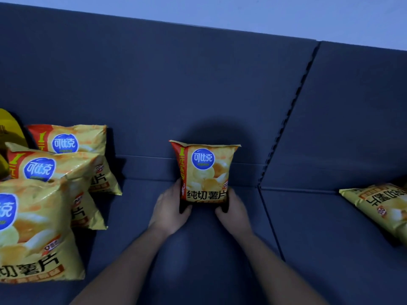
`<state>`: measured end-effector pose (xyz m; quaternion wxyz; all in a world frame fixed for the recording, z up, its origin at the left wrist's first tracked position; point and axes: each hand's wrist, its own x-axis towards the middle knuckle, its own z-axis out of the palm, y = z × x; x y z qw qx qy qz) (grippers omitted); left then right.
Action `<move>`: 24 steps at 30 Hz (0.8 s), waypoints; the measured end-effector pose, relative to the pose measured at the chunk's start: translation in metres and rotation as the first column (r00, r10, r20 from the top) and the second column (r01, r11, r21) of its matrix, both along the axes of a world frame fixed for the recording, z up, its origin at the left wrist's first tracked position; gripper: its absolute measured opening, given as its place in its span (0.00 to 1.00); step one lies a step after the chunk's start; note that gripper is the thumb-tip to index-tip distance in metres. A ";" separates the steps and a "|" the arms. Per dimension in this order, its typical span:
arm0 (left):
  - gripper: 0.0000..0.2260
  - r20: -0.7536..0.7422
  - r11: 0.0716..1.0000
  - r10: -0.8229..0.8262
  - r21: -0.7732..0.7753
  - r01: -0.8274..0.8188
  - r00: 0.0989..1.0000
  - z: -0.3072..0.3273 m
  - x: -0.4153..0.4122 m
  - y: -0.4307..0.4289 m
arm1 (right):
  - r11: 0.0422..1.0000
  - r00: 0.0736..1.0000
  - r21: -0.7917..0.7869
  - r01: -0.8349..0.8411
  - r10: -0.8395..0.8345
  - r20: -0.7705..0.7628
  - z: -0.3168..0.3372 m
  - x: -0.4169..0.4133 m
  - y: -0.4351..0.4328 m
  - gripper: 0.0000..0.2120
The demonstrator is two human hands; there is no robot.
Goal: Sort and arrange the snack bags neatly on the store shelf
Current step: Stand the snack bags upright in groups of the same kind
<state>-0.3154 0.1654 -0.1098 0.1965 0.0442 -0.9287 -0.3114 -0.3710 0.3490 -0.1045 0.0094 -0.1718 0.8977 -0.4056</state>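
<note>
At the far left edge of my feed I see a plain yellow packet [10, 126], mostly cut off, so I cannot say what it is. Just beside it three potato chip bags lean in an overlapping row on the dark blue shelf [136, 208]. The rear chip bag [72, 142] is against the back panel [176, 84], the middle chip bag [44, 168] overlaps its front, and the front chip bag [30, 227] is nearest me and overlaps the middle one. All three show their blue round logo right way up.

In the centre, well apart from that row, the upright chip bag [206, 172] stands with its printed face toward me and its top edge near the back panel. My left hand [169, 208] grips its lower left corner, thumb up along the side and fingers curled in under the bottom edge. My right hand [233, 210] grips the lower right corner the same way. The fingertips of both hands are tucked in shadow under the bag, so I cannot tell how they lie there.

Right of the hands, a notched seam [293, 111] runs up the back panel and divides the shelf into two sections. In the right section the overturned chip bag [378, 205] lies flat with its print upside down, partly cut off by the frame edge.
</note>
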 end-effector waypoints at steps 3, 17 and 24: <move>0.32 0.020 0.999 0.045 -0.009 -0.045 0.999 0.004 0.005 0.003 | 0.999 0.999 -0.036 -0.027 0.026 -0.021 0.001 0.001 0.001 0.31; 0.07 -0.119 0.993 0.119 0.007 -0.119 0.986 0.024 0.069 0.035 | 0.987 1.000 0.158 0.002 -0.001 -0.003 0.005 0.059 0.084 0.25; 0.08 -0.171 0.963 -0.259 0.032 0.268 0.951 0.037 0.071 0.129 | 0.987 0.990 0.084 0.140 -0.142 0.019 0.012 0.104 0.134 0.22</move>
